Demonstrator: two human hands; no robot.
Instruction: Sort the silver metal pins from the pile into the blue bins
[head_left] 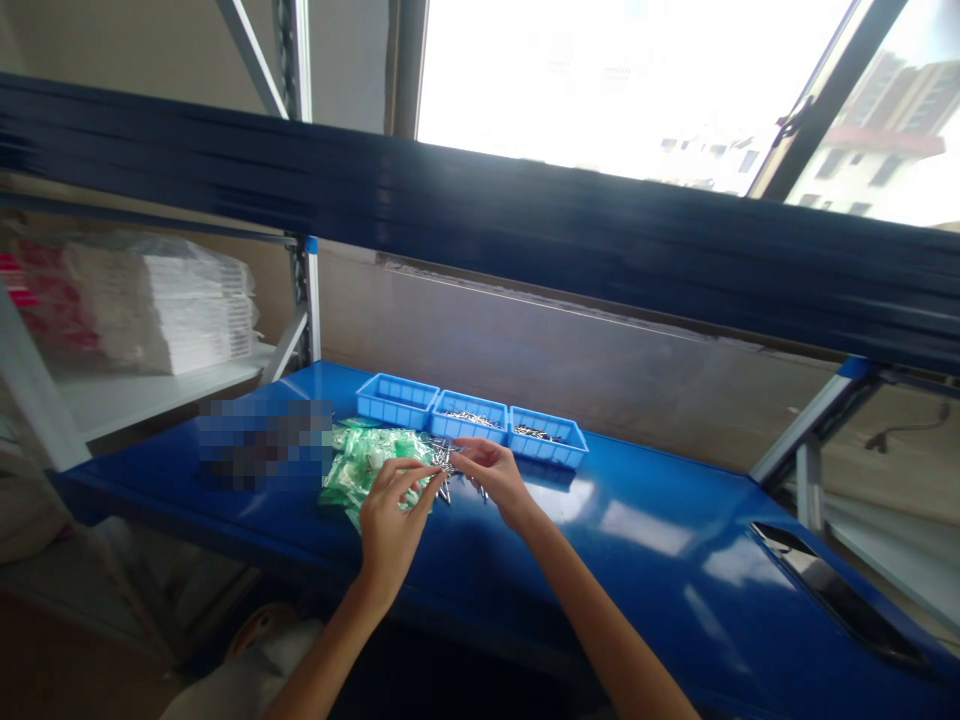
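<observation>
Over a loose pile of thin silver metal pieces (444,490), possibly screws or rivets, my two hands meet almost fingertip to fingertip. My left hand (394,508) has thumb and forefinger pinched together; what lies between them is too small to make out. Just to the right, my right hand (496,476) is also closed in a pinch, with its fingertips at the pile and their contents unclear. Green-and-clear plastic bags (367,462) lie beside and partly behind my left hand.
Behind the pile stand three blue bins: the left bin (397,398), the middle bin (469,412) and the right bin (551,440); the latter two hold metal pieces. A phone-like black slab (840,590) lies at the right. A blue beam (480,210) crosses above the table (637,580).
</observation>
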